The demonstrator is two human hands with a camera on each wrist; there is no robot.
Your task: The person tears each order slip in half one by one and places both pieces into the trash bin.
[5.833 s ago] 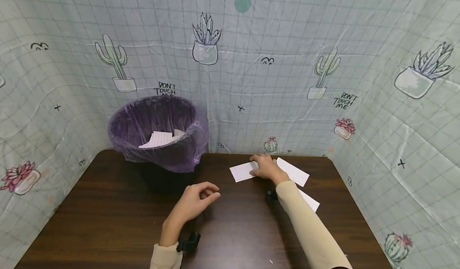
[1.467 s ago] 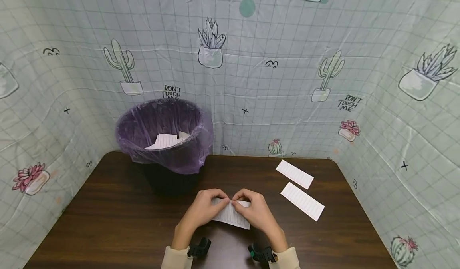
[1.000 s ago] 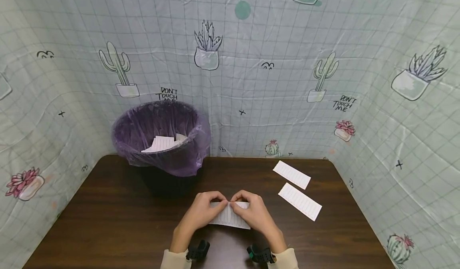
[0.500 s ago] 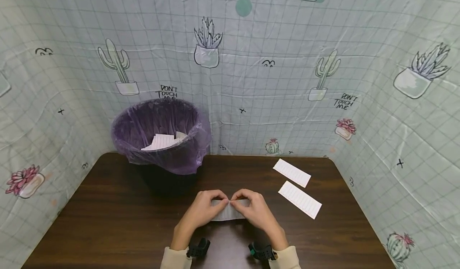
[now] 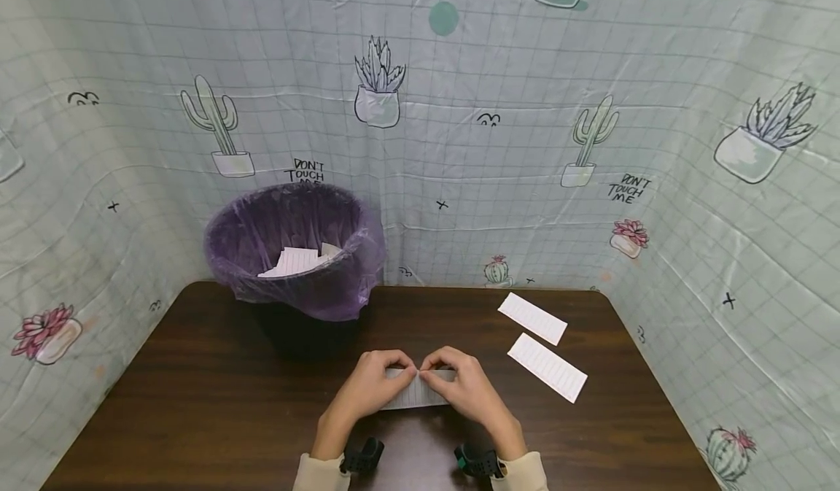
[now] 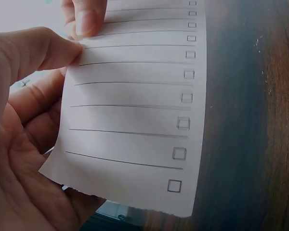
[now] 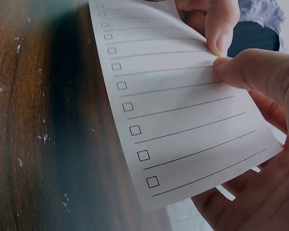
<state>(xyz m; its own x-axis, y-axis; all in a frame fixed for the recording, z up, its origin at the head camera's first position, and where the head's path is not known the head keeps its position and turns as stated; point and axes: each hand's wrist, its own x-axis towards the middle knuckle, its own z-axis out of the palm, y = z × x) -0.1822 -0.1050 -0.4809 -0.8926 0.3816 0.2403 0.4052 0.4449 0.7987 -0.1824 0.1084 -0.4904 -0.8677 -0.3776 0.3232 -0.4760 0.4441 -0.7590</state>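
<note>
Between both hands is a white strip of checklist paper (image 5: 416,392), printed with lines and small square boxes. My left hand (image 5: 374,381) pinches its far long edge near the middle, thumb in front and fingers behind. Right beside it, my right hand (image 5: 462,385) pinches the same edge, and the two thumb tips nearly meet. In the left wrist view the paper (image 6: 130,110) shows a ragged short end. The right wrist view has the paper (image 7: 178,106) bending slightly under the thumb.
A black bin with a purple liner (image 5: 354,257) stands at the back left, with paper pieces (image 5: 298,259) inside. Two more paper strips (image 5: 533,319) lie at the right on the dark wooden table (image 5: 197,403). Small white scraps dot the wood. A printed cloth (image 5: 433,148) surrounds the table.
Earlier my right hand reached to the strips at the back right; one strip has since come to the middle, held by both hands. Lately its near edge has tilted slightly; the hands hardly move.
</note>
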